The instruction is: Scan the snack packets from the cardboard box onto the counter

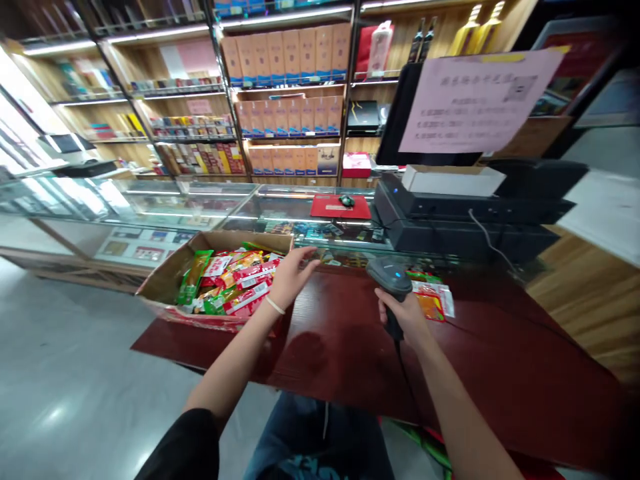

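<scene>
In my right hand [406, 312] is a dark handheld barcode scanner [393, 275] with a small blue light on top. Its cord hangs down over the dark red table [340, 333]. My left hand [294, 277], fingers apart and holding nothing, is over the right edge of an open cardboard box [195, 319]. Red, green and orange snack packets [253, 273] fill that box. Several more snack packets [433, 300] lie on the table just right of the scanner, partly hidden behind it and my right hand.
Behind the table runs a glass display counter [200, 200] with a red mouse pad [327, 208] and a computer mouse [346, 200]. A checkout terminal [450, 207] with a pink paper sign [475, 100] stands at the right. Shelves of orange boxes [290, 53] line the wall.
</scene>
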A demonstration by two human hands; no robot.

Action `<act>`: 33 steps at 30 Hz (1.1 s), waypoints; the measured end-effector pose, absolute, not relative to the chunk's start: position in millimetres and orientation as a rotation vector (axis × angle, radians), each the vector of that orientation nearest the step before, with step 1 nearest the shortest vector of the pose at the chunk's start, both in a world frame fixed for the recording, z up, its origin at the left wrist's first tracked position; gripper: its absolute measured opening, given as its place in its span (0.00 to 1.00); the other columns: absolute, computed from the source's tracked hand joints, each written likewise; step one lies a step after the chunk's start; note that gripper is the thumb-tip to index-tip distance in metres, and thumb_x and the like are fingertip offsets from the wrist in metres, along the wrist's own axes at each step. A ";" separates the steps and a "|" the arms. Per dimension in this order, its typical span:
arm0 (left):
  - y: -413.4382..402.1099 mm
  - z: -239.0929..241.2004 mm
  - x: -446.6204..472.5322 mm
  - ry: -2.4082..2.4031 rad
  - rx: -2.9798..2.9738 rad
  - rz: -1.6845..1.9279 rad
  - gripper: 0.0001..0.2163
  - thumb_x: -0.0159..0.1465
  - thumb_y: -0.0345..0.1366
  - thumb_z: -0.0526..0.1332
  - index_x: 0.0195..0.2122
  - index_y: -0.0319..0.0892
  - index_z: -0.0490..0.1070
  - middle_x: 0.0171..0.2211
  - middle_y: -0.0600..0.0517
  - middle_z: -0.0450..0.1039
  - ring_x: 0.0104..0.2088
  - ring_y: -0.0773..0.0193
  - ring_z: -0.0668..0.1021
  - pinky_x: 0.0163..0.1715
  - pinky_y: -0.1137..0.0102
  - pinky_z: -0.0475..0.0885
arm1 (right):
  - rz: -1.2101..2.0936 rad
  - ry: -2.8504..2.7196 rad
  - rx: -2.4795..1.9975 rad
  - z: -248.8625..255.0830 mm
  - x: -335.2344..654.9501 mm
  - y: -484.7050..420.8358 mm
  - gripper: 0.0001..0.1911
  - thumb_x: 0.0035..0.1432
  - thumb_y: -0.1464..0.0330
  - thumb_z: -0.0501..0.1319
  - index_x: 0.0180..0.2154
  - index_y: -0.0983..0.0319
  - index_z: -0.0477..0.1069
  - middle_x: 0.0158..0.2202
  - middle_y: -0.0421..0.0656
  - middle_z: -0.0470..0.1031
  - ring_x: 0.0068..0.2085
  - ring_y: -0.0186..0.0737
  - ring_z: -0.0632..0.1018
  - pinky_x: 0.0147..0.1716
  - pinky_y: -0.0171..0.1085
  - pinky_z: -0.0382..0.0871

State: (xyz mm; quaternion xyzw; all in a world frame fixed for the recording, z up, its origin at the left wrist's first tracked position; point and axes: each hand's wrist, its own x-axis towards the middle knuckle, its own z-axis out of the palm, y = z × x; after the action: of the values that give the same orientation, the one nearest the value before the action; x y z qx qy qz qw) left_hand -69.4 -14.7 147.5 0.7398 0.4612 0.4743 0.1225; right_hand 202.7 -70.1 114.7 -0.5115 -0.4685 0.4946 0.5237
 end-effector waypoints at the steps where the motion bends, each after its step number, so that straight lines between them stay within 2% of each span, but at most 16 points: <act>1: -12.7 148.5 -95.7 1.439 2.142 1.384 0.16 0.64 0.41 0.61 0.52 0.43 0.70 0.46 0.46 0.76 0.45 0.59 0.78 0.47 0.64 0.72 | 1.197 -1.150 -1.219 115.6 190.5 -65.3 0.24 0.48 0.52 0.70 0.20 0.62 0.65 0.14 0.37 0.66 0.13 0.31 0.67 0.12 0.30 0.60; 5: -5.4 138.8 -193.5 1.822 2.022 1.292 0.18 0.62 0.43 0.62 0.51 0.41 0.71 0.42 0.45 0.77 0.41 0.57 0.78 0.44 0.63 0.72 | 1.260 -1.222 -1.145 116.5 142.6 -47.9 0.23 0.48 0.52 0.70 0.19 0.62 0.66 0.14 0.37 0.66 0.13 0.30 0.67 0.12 0.30 0.59; 9: -2.6 120.5 -245.3 1.993 2.003 1.050 0.15 0.63 0.45 0.60 0.44 0.41 0.75 0.37 0.45 0.78 0.38 0.56 0.79 0.41 0.63 0.72 | 1.328 -1.253 -1.091 113.3 99.6 -36.2 0.23 0.47 0.52 0.70 0.19 0.62 0.65 0.15 0.37 0.66 0.13 0.30 0.67 0.11 0.30 0.59; 14: 2.5 107.8 -249.0 1.988 2.119 0.937 0.18 0.63 0.48 0.59 0.47 0.41 0.75 0.44 0.43 0.77 0.45 0.53 0.77 0.47 0.61 0.70 | 1.380 -1.301 -1.065 107.9 68.5 -32.5 0.21 0.49 0.54 0.70 0.24 0.61 0.65 0.16 0.36 0.68 0.13 0.31 0.68 0.12 0.31 0.60; 18: 9.9 100.7 -247.5 1.953 2.236 0.606 0.22 0.58 0.48 0.64 0.49 0.39 0.74 0.45 0.39 0.74 0.48 0.47 0.75 0.50 0.58 0.68 | 1.378 -1.302 -1.073 105.5 64.6 -33.4 0.20 0.50 0.54 0.70 0.25 0.61 0.65 0.16 0.36 0.67 0.14 0.32 0.68 0.13 0.31 0.61; 20: 12.7 98.2 -248.4 1.915 2.235 0.504 0.22 0.57 0.46 0.65 0.49 0.39 0.74 0.45 0.40 0.74 0.47 0.47 0.75 0.49 0.58 0.68 | 1.377 -1.308 -1.066 105.2 66.6 -34.1 0.20 0.50 0.54 0.69 0.25 0.61 0.65 0.16 0.36 0.67 0.14 0.32 0.68 0.13 0.31 0.61; 22: 14.3 98.0 -247.9 1.883 2.213 0.466 0.18 0.59 0.46 0.62 0.45 0.40 0.74 0.41 0.42 0.76 0.44 0.49 0.76 0.46 0.59 0.69 | 1.381 -1.312 -1.063 105.4 70.0 -35.2 0.20 0.51 0.54 0.69 0.24 0.61 0.65 0.16 0.36 0.68 0.14 0.32 0.68 0.13 0.31 0.61; 25: 14.1 102.5 -242.5 1.900 2.140 0.601 0.12 0.62 0.45 0.58 0.37 0.41 0.73 0.36 0.44 0.75 0.39 0.53 0.76 0.42 0.61 0.69 | 1.384 -1.307 -1.065 106.2 76.5 -37.9 0.21 0.51 0.54 0.69 0.23 0.62 0.65 0.16 0.36 0.67 0.14 0.31 0.68 0.13 0.30 0.60; 29: 8.3 115.4 -233.9 1.838 1.682 1.076 0.13 0.65 0.45 0.54 0.35 0.41 0.70 0.29 0.50 0.72 0.30 0.61 0.74 0.34 0.66 0.71 | 1.392 -1.285 -1.068 106.7 86.9 -44.0 0.21 0.50 0.54 0.69 0.23 0.62 0.66 0.16 0.36 0.67 0.14 0.31 0.68 0.12 0.30 0.59; 31: 2.2 123.9 -231.4 1.603 1.364 1.237 0.13 0.64 0.45 0.55 0.37 0.41 0.70 0.26 0.53 0.71 0.25 0.65 0.73 0.28 0.70 0.71 | 1.389 -1.277 -1.059 106.9 92.7 -47.6 0.20 0.50 0.54 0.69 0.24 0.61 0.66 0.17 0.36 0.67 0.14 0.31 0.68 0.12 0.30 0.59; 33: -5.3 133.3 -227.7 1.321 1.118 1.315 0.12 0.61 0.44 0.61 0.38 0.40 0.70 0.28 0.53 0.74 0.23 0.68 0.73 0.25 0.72 0.71 | 1.388 -1.271 -1.045 107.7 98.7 -51.2 0.20 0.50 0.55 0.70 0.24 0.61 0.65 0.17 0.36 0.67 0.14 0.31 0.68 0.12 0.30 0.60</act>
State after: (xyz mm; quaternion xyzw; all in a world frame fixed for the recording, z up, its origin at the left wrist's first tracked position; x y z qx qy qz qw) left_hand -227.7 -5.3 133.3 0.4553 0.5381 0.5354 0.4652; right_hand 98.7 -51.2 107.7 -0.4275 -0.5196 0.5677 0.4744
